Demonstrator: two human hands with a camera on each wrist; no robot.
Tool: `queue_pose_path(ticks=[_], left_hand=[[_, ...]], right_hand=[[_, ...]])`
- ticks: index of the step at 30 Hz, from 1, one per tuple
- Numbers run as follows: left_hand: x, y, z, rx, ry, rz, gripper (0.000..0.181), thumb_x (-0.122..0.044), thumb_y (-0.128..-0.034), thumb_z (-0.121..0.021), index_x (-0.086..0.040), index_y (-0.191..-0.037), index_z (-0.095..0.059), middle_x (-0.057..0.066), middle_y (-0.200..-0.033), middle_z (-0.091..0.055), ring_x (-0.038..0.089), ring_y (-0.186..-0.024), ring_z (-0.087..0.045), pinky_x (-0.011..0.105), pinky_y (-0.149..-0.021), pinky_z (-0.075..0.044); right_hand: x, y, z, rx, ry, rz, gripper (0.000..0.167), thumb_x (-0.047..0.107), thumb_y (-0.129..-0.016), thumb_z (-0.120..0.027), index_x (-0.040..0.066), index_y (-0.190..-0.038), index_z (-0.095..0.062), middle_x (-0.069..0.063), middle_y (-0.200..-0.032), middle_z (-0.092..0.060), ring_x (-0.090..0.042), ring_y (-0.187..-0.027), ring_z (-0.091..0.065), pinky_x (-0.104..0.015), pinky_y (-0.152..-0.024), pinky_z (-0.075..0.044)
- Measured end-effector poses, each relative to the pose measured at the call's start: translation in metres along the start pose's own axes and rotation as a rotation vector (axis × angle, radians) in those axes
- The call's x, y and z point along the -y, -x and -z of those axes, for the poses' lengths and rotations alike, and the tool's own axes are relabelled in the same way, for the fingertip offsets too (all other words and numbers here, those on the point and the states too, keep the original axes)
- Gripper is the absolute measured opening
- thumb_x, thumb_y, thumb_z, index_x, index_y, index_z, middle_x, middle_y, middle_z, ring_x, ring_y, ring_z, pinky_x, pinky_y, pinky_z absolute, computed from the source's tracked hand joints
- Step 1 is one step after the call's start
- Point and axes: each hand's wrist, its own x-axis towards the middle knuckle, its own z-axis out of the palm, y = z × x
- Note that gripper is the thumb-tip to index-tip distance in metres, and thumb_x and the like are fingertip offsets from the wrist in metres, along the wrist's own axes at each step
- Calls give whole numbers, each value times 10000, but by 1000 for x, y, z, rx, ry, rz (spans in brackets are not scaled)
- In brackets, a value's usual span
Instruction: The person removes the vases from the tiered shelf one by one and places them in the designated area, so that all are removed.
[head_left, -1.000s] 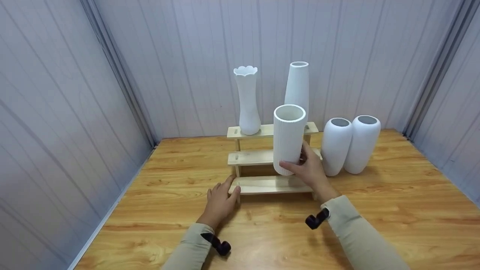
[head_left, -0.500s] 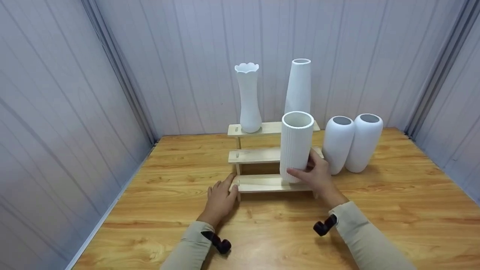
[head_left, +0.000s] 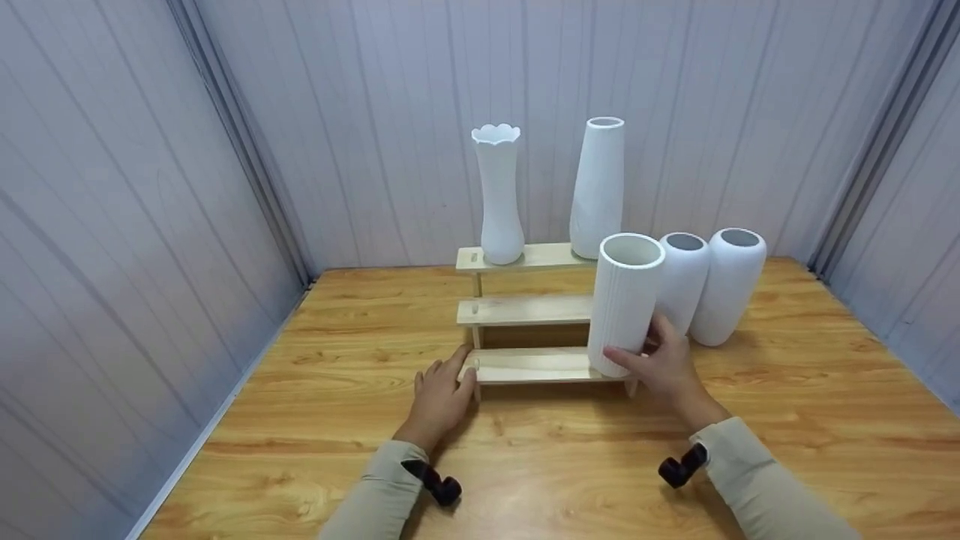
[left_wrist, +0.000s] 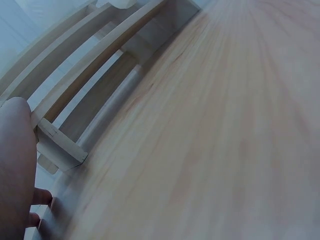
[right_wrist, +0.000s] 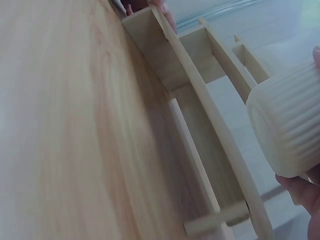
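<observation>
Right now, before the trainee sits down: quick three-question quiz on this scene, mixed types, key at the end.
1. Identify: what grips the ribbed vase?
2. True or false: the scalloped vase stands on the top shelf.
3. Count: what stands on the table just right of the rack, and how many?

Key:
1. The right hand.
2. True.
3. Two smooth vases.

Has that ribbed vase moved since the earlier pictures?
Yes: against the wooden stand, the ribbed vase has shifted right and downward in the head view.
</observation>
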Motion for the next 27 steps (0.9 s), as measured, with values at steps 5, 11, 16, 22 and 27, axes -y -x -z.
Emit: queue_pose_path(ticks=[5, 11, 16, 22, 27], left_hand=[[2, 1, 0, 0, 10, -2, 508, -440, -1068, -366, -266, -1540, -436, 25, -1517, -509, 463, -1430, -346, 715, -1142, -83], [1, 2, 1, 0, 21, -11, 510, -437, -1075, -360, -252, -1544, -434, 34, -1509, -517, 465, -1427, -350, 716, -1142, -81], [2, 2, 1, -12, 21, -14, 504, -425, -1071, -380, -238, -1534, -449, 46, -1495, -531, 472, -1416, -363, 721, -1136, -92], [2, 2, 0, -21, 25, -19, 509, -414, -1067, -393, -216, -1531, -457, 44, -1503, -523, 477, -1410, -371, 730, -1131, -94], [2, 0, 0, -22, 27, -17, 515, -416, -1064, -396, -208, -1531, -460, 42, -1507, -519, 477, -1409, -372, 727, -1134, -92]], right_hand=[[-7, 6, 10, -51, 58, 48, 734, 146, -784, -890, 32, -1396, -502, -117, -1326, -618, -156, -1130, -619, -276, -913, -535], [-13, 12, 21, -47, 81, 5, 798, 146, -806, -871, 57, -1461, -423, -104, -1375, -578, -222, -1182, -584, -426, -992, -495], [-16, 15, 28, -38, 90, -31, 819, 173, -818, -863, 76, -1481, -392, -112, -1384, -565, -229, -1183, -579, -378, -981, -502], [-20, 17, 34, -53, 111, -13, 828, 144, -795, -880, 51, -1469, -408, -136, -1361, -575, -134, -1128, -587, -207, -891, -503], [-20, 23, 41, -65, 129, -35, 833, 173, -793, -885, 57, -1470, -414, -138, -1367, -576, -94, -1114, -575, -221, -900, -506]])
